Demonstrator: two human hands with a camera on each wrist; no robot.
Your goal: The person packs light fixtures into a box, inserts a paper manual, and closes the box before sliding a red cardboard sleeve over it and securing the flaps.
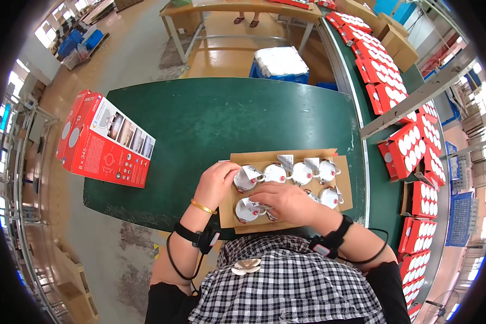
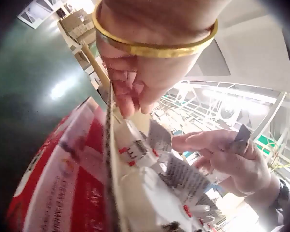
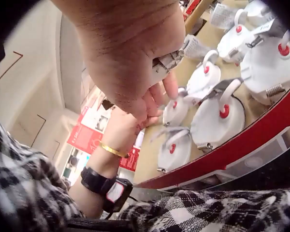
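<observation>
An open cardboard box (image 1: pixel 286 156) holds two rows of round white lamp units (image 1: pixel 247 210) with red centres, metal springs and folded paper slips (image 2: pixel 186 176). At its left end my left hand (image 1: pixel 215 186) reaches over the wall, fingers bent down at the corner unit (image 1: pixel 244 181); in the left wrist view the fingertips touch beside that unit. My right hand (image 1: pixel 286 202) is over the lower row, fingers reaching left above the units. In the right wrist view a crumpled paper slip (image 3: pixel 169 63) shows at the right hand (image 3: pixel 135 63), its grip partly hidden.
A red and white carton (image 1: pixel 110 143) stands at the left of the green table (image 1: pixel 216 113). Along the right side, a long bench bears several red boxes (image 1: pixel 407 151) of white round units. A white post (image 1: pixel 416 100) crosses there. Beyond the table is a blue crate (image 1: pixel 281 65).
</observation>
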